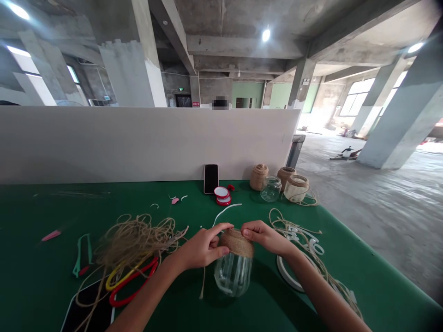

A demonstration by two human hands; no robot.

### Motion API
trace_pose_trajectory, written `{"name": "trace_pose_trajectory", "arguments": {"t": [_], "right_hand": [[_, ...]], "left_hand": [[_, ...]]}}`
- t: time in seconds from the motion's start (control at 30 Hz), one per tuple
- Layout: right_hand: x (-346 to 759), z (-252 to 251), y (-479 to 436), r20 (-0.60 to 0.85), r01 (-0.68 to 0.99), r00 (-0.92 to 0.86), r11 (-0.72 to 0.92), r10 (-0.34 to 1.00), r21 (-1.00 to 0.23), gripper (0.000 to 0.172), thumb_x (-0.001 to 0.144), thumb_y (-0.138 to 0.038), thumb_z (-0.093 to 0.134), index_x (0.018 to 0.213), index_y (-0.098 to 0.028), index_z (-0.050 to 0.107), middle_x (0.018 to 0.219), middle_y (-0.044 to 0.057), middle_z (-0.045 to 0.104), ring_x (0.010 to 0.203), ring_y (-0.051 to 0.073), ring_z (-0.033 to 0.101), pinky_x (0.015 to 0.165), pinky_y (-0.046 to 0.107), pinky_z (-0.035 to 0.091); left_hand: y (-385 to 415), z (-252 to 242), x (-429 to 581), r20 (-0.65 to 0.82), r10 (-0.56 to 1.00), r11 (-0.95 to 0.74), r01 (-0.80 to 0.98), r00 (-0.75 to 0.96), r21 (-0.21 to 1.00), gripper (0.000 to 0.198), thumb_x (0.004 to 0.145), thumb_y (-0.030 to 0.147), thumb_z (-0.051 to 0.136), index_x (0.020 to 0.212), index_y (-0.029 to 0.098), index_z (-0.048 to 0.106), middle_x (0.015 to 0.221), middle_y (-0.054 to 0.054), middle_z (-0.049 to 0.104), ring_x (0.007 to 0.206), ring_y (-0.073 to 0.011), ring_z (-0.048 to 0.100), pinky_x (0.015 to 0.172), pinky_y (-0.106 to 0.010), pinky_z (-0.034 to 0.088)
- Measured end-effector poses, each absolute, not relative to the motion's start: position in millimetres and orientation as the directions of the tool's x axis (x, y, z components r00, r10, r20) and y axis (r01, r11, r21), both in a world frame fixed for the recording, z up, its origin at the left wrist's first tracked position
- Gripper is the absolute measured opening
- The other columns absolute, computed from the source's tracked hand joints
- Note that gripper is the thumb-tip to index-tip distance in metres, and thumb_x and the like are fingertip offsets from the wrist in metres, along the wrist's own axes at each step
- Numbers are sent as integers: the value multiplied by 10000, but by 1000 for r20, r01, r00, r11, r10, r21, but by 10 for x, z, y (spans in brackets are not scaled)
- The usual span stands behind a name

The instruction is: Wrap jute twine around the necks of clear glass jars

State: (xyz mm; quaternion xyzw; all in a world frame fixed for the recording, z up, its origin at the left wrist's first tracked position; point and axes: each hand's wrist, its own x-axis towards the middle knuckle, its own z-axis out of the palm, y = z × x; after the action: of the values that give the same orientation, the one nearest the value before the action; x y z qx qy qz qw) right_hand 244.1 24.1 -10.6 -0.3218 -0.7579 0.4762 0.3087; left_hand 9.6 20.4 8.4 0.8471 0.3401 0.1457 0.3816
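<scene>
A clear glass jar (233, 276) has brown twine (237, 243) wound around its upper part, and strips run down its glass. Its twine-covered end is gripped from the left by my left hand (207, 244), thumb on the near side and fingers at the top. My right hand (261, 235) pinches the twine at the jar's upper right edge. A short twine end (203, 283) hangs left of the jar. Loose twine (138, 240) lies in a tangle to the left, and more twine (321, 269) runs along the right, partly behind my right forearm.
Scissors with red and yellow handles (133, 283), green snips (82, 256) and a dark tablet (88, 309) lie left. A phone (211, 179), red-rimmed tape rolls (222, 196) and several jars (271, 189) stand near the white partition (148, 145). A white tape roll (289, 276) lies right.
</scene>
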Motion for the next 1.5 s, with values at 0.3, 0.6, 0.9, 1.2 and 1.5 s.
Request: {"name": "trace_pose_trajectory", "arguments": {"t": [0.3, 0.6, 0.9, 1.2, 1.5], "right_hand": [[2465, -116, 206, 183, 196, -579, 354, 794, -915, 456, 875, -531, 404, 619, -154, 398, 618, -46, 290, 588, 90, 273, 536, 229, 214], [2484, -124, 183, 182, 179, -584, 344, 791, -922, 459, 876, -532, 402, 616, -155, 387, 621, -45, 293, 591, 90, 269, 534, 227, 216], [2569, -75, 156, 138, 233, -649, 368, 748, -900, 445, 877, -538, 386, 661, -152, 439, 635, -34, 344, 592, 97, 319, 563, 227, 292], [2383, 201, -30, 69, 510, -573, 422, 817, -750, 398, 929, -440, 323, 677, -174, 479, 614, -53, 438, 648, 119, 488, 1058, 459, 43], [2462, 73, 1, 75, 443, -604, 412, 793, -796, 397, 929, -460, 306, 652, -180, 358, 595, -65, 333, 601, 100, 425, 1058, 445, 98]], "left_hand": [[151, 189, 102, -25, 715, -500, 535, 699, 681, 512, 852, 321, 484, 1330, 256, 316, 509, 88, 292, 445, -86, 285, 460, -195, 185], [141, 159, 125, -14, 733, -506, 559, 680, 656, 538, 850, 339, 490, 1351, 264, 308, 526, 79, 307, 463, -88, 298, 465, -197, 188], [137, 34, 188, -55, 695, -378, 429, 717, 820, 579, 839, 349, 500, 1349, 205, 267, 539, 80, 294, 484, -86, 283, 478, -203, 224], [-32, 164, 302, -54, 742, -439, 545, 668, 714, 584, 798, 388, 551, 1315, 238, 323, 524, 81, 336, 469, -92, 340, 449, -197, 193], [40, 137, 230, -41, 720, -463, 524, 692, 715, 605, 785, 411, 591, 1319, 280, 339, 567, 80, 339, 512, -97, 357, 478, -189, 225]]}}
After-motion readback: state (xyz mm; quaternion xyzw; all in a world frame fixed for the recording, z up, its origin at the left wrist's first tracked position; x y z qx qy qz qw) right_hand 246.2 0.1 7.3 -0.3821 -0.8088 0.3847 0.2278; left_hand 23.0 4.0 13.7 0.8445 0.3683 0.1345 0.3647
